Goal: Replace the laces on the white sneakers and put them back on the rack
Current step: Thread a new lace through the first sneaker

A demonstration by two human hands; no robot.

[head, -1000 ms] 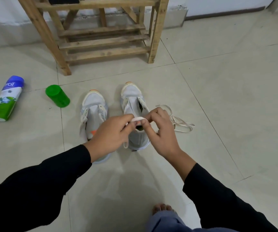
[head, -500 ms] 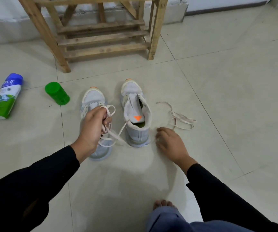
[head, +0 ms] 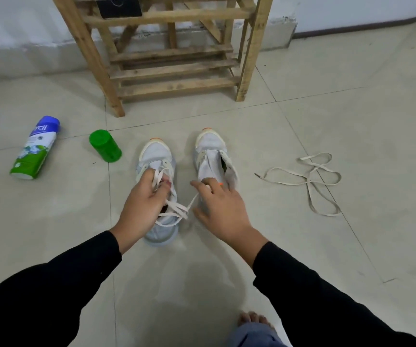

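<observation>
On the pale tiled floor [head: 352, 101], in front of the slatted wooden rack [head: 177, 68], the left hand [head: 143, 204] curls tightly round a bunch of flat cream lace [head: 177, 209] above the left sneaker [head: 157, 151]. One strand runs across to the right hand [head: 223, 209], whose fingers lie spread and loose on the heel of the right sneaker [head: 210, 146], both shoes white mesh. A second lace [head: 309, 182] lies looped on the tiles, well to the right.
</observation>
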